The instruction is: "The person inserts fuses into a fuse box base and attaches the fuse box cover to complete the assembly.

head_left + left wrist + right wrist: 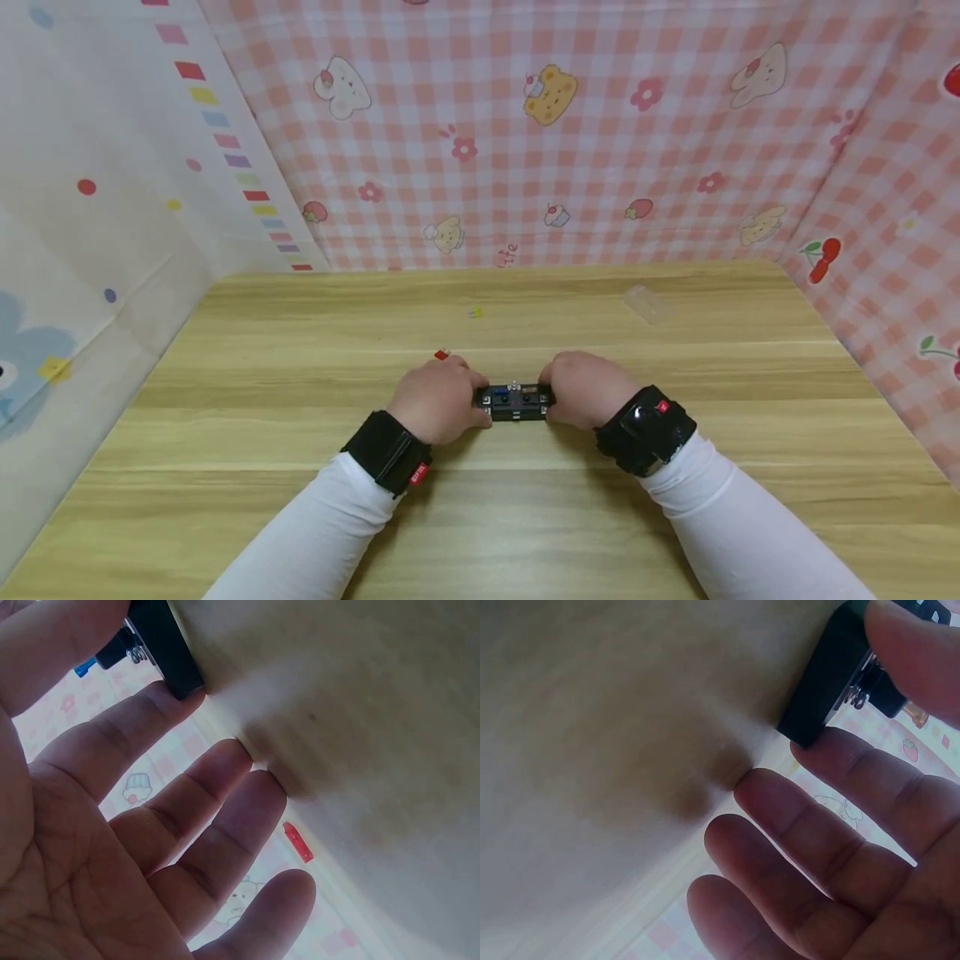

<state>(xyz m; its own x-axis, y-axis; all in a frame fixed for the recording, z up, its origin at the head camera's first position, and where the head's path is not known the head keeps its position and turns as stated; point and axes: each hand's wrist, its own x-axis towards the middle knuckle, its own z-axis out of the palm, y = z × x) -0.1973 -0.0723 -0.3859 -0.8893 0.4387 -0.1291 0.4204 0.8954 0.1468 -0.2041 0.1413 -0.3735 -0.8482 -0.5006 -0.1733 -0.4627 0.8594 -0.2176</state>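
Note:
A small black rectangular electrical block (516, 403) with metal terminals, a blue piece and an orange-brown piece lies lengthwise across the table, between both hands. My left hand (441, 402) pinches its left end with thumb and index finger. At the opposite end my right hand (590, 390) does the same. In the left wrist view, the block's corner (169, 656) sits between thumb and index fingertip, a spring showing beside it. The right wrist view shows the other end (819, 686) gripped likewise. The remaining fingers of each hand extend close over the wood.
Just beyond my left fingers lies a small red piece (442, 355). Farther back is a tiny yellow piece (476, 312), and a clear plastic piece (645, 304) lies at the back right. Patterned cloth (495, 100) hangs behind the wooden table (225, 358) and along its sides.

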